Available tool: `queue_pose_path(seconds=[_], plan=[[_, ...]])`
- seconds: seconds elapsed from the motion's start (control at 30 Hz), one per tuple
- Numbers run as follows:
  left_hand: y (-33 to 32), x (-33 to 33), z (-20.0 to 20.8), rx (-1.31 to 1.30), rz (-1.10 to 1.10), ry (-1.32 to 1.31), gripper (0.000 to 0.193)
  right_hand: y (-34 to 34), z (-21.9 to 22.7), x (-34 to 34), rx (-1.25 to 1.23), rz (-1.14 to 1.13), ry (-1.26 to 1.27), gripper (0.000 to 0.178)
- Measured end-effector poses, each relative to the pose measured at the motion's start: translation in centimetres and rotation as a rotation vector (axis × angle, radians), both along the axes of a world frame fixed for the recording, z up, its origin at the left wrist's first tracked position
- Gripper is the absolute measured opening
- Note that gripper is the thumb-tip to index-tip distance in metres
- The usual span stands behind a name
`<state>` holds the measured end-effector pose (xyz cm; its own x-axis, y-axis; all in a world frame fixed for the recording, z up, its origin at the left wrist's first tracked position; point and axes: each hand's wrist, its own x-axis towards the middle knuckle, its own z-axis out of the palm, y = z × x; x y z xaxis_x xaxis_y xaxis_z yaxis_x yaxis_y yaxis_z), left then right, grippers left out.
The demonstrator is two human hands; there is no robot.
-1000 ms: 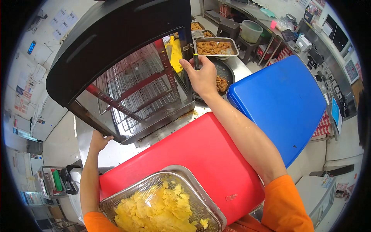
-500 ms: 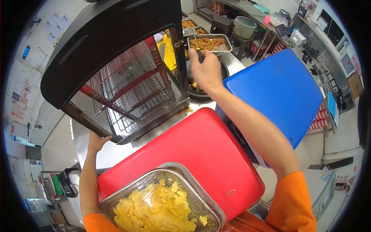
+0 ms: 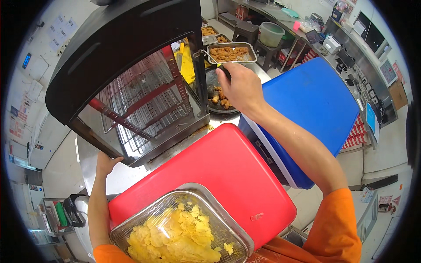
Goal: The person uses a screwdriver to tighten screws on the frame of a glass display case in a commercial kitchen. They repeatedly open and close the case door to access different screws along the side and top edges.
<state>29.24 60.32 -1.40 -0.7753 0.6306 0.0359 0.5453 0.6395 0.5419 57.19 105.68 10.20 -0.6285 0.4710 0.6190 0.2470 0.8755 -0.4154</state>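
Note:
My right hand (image 3: 245, 87) is closed round the dark handle of a screwdriver (image 3: 213, 58). Its thin metal shaft points left, with the tip at or close to the rear upright of a black food display cabinet (image 3: 127, 48); contact is hard to judge. Wire racks (image 3: 153, 92) on red rails stand inside this cabinet. Down at its near lower corner, my left hand (image 3: 106, 164) grips the frame, thumb along the edge and the other fingers partly hidden. Below my right hand lies a dark round pan (image 3: 223, 108) with pieces of fried food.
A red lid (image 3: 245, 175) fills the space before me, bearing a film-covered metal tray (image 3: 193, 193) of yellow flakes. To the right is a blue cooler box (image 3: 315, 96). Behind the cabinet sit a tray of fried food (image 3: 252, 52) and a yellow cloth or bag (image 3: 188, 65).
The screwdriver has tipped from nearly upright to pointing left at the cabinet's upright, as my right hand turned and shifted slightly. My left hand keeps its grip at the corner.

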Motion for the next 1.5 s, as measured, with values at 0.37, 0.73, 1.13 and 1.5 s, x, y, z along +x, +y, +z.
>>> queue_pose_path(seconds=[0.37,0.73,1.13,1.5], plan=[[0.4,0.1,-0.1,0.03,0.0,-0.039,0.031,0.9,-1.0,0.6,0.139,0.003,0.092,0.019],[0.2,0.0,0.1,0.035,-0.004,-0.092,0.033,1.0,-0.7,0.9,0.154,-0.024,0.066,0.025],[0.2,0.1,0.2,0.013,-0.017,-0.063,0.033,0.9,-0.7,0.6,0.144,-0.027,0.089,0.025],[1.0,0.8,0.9,-0.024,0.005,-0.064,0.033,0.7,0.6,0.7,0.399,-0.088,0.025,0.02]])
